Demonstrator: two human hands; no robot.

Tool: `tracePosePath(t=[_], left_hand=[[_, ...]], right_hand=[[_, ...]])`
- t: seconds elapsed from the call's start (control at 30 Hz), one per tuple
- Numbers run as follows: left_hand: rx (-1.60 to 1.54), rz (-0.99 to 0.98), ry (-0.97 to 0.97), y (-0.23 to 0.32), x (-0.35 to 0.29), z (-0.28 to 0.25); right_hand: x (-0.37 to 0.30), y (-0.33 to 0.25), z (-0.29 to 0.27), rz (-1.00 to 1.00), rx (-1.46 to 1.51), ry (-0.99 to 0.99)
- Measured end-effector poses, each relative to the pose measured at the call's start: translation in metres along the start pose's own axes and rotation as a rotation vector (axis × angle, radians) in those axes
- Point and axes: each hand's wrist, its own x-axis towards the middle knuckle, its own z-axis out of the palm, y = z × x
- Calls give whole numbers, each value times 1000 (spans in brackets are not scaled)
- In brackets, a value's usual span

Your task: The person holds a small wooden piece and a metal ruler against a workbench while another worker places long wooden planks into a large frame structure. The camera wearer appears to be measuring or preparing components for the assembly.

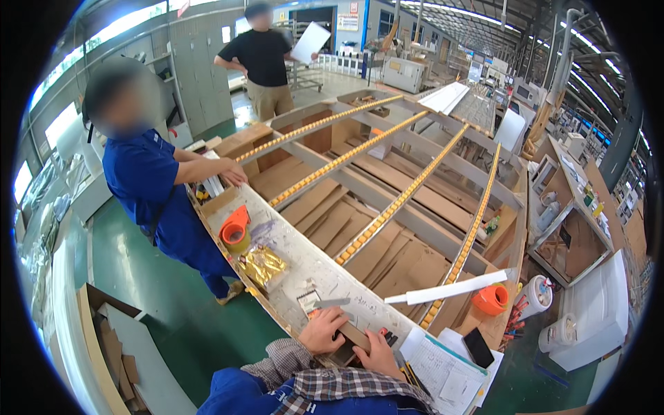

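Observation:
At the near edge of the bench, my left hand (324, 332) is closed on the left end of a small brown board-like piece (355, 337). My right hand (379, 356) is closed at its other end, with the thumb along it. A flat grey strip (333, 303) sticks out just beyond my left fingers; I cannot tell whether they touch it. Beside it lies a small printed card (307, 300). Black-handled tools (389, 337) lie right beyond my right hand. Sheets of paper on a clipboard (443, 370) and a black phone (478, 347) are to the right.
Yellow roller tracks (401, 211) cross the frame table over stacked cardboard (339, 232). Orange tape dispensers (490, 299) and a gold packet (264, 267) rest on it, near a white strip (456, 287). A co-worker in blue (149, 166) leans in at left; another person (265, 62) stands behind.

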Motion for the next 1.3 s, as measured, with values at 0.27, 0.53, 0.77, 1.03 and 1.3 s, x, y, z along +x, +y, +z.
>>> tracePosePath(t=[0.27,0.53,0.77,1.03,1.3], left_hand=[[-5,-17,12,4,2,-1],[14,-16,-36,2,6,-2],[15,-3,-8,-1,1,-1],[-23,73,5,-6,11,-1],[16,55,-70,-2,9,-2]], right_hand=[[1,-8,-31,91,-68,-111],[-3,-4,-25,90,-94,-95],[-2,-8,-24,121,-39,-91],[-2,-2,-17,-14,108,67],[-1,9,-9,-15,146,-36]])
